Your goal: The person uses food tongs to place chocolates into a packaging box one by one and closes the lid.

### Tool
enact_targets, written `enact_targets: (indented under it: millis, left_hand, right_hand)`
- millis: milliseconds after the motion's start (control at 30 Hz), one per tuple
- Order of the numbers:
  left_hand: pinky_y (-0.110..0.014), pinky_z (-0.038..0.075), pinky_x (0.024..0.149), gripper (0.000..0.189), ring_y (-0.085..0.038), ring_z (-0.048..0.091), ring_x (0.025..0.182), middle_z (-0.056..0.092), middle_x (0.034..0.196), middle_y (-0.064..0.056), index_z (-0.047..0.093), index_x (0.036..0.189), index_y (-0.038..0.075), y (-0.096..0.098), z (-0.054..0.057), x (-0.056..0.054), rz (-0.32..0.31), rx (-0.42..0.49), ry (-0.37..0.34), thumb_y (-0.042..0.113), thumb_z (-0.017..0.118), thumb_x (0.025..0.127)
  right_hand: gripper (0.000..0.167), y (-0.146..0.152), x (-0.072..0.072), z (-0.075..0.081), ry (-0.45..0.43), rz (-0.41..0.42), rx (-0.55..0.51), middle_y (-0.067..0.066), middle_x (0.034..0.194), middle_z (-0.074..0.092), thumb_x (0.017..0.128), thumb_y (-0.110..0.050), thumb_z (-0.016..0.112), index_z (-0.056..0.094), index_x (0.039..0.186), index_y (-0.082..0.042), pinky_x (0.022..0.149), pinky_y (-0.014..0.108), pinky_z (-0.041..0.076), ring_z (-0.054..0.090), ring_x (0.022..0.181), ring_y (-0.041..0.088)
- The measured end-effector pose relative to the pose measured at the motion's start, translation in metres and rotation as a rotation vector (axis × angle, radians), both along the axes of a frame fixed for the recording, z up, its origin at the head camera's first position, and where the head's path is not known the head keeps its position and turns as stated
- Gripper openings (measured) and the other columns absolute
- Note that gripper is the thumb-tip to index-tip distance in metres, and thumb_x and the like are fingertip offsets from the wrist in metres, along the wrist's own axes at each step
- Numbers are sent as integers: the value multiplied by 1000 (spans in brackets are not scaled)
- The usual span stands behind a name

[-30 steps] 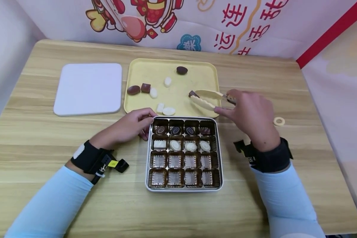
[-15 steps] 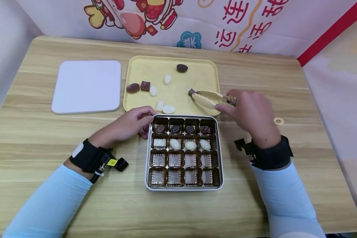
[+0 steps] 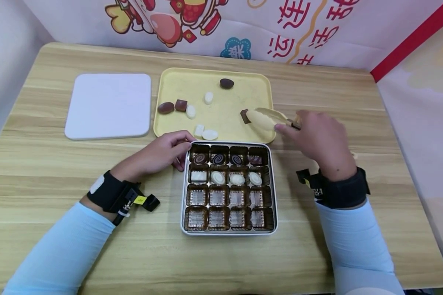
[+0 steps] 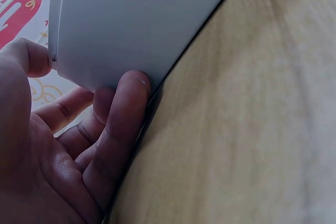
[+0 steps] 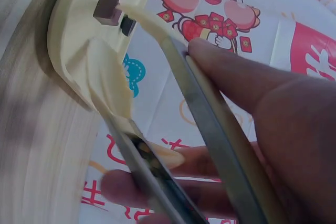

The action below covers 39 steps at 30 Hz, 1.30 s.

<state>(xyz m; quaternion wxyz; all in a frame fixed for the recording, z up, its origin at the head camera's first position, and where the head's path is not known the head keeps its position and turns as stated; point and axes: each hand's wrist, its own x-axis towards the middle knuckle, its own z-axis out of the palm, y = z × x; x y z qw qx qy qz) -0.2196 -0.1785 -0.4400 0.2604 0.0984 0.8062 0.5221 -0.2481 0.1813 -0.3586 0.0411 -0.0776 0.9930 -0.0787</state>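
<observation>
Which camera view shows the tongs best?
The right wrist view: the tongs appear large there, with both arms and tips visible. The head view shows them smaller, partly covered by the right hand; the left wrist view lacks them.

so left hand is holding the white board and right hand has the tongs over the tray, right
Not the white board: the left hand holds the tin, as the head view shows. The right hand does have the tongs over the tray.

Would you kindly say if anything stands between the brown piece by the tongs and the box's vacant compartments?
Only the box's far rim, then its rows of dark pieces and white pieces; nothing else visible.
</observation>
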Motion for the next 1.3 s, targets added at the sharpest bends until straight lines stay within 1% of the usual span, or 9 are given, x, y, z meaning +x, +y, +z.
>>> enact_targets:
  millis: [133, 367, 533, 600, 667, 867, 933, 1133, 1300]
  left_hand:
    - [-39, 64, 69, 25, -29, 67, 73, 54, 84, -14, 58, 124, 12, 0, 1, 1, 4, 2, -3, 24, 45, 107]
    - [-40, 64, 68, 24, -29, 68, 72, 54, 84, -14, 59, 123, 13, 1, 2, 1, 5, 4, -6, 24, 45, 106]
    - [-40, 63, 68, 24, -29, 68, 71, 54, 83, -14, 58, 123, 12, 1, 2, 2, 8, 10, 0, 24, 45, 107]
    - [-40, 63, 67, 24, -29, 68, 71, 55, 83, -14, 59, 122, 12, 1, 2, 1, 10, 11, 7, 24, 45, 106]
    - [-40, 63, 67, 24, -29, 68, 71, 55, 83, -14, 59, 122, 11, 2, 1, 1, 12, 14, 9, 25, 46, 106]
    - [-40, 63, 67, 24, -29, 68, 71, 55, 82, -13, 59, 121, 11, 2, 1, 2, 26, 16, -2, 24, 47, 106]
    - [-40, 63, 67, 24, -29, 68, 71, 55, 82, -13, 59, 122, 11, 2, 1, 2, 23, 15, -5, 24, 46, 106]
    - [-39, 64, 67, 24, -29, 68, 72, 56, 83, -14, 59, 122, 11, 0, 1, 2, 10, 10, 3, 24, 46, 106]
    - [-38, 64, 66, 24, -27, 69, 73, 62, 90, -13, 60, 121, 11, 0, 1, 2, 13, -1, 40, 23, 47, 105]
  right_hand:
    - [64, -2, 1, -1, 61, 10, -8, 13, 73, 54, 86, -72, 60, 63, 98, -10, 46, 43, 38, 56, 70, 34]
    - [49, -3, 4, -2, 144, 45, 2, 6, 63, 45, 84, -59, 73, 54, 76, -14, 42, 35, 30, 47, 58, 27]
    - [52, -2, 3, -3, 245, 37, -11, 12, 66, 58, 81, -57, 76, 71, 106, -11, 39, 35, 30, 50, 55, 28]
    - [62, -3, 1, -5, 284, 44, -16, 14, 67, 62, 80, -58, 77, 70, 120, -11, 38, 35, 30, 49, 53, 28]
    - [64, -4, -1, -7, 297, 49, -20, 14, 64, 62, 79, -57, 78, 70, 123, -12, 38, 35, 29, 47, 51, 27]
    - [54, -5, -4, -14, 268, 77, -23, 6, 55, 47, 79, -55, 79, 72, 112, -12, 39, 33, 28, 41, 50, 24]
    - [54, -5, -2, -13, 269, 74, -32, 8, 58, 51, 80, -56, 78, 72, 112, -12, 39, 34, 28, 44, 51, 25]
    - [63, -5, 24, 11, 290, 95, -100, 14, 75, 69, 80, -57, 77, 69, 125, -13, 42, 33, 31, 53, 57, 25]
    - [62, -14, 58, 35, 337, 319, -169, 8, 85, 76, 73, -49, 86, 73, 120, -11, 43, 25, 31, 48, 50, 12]
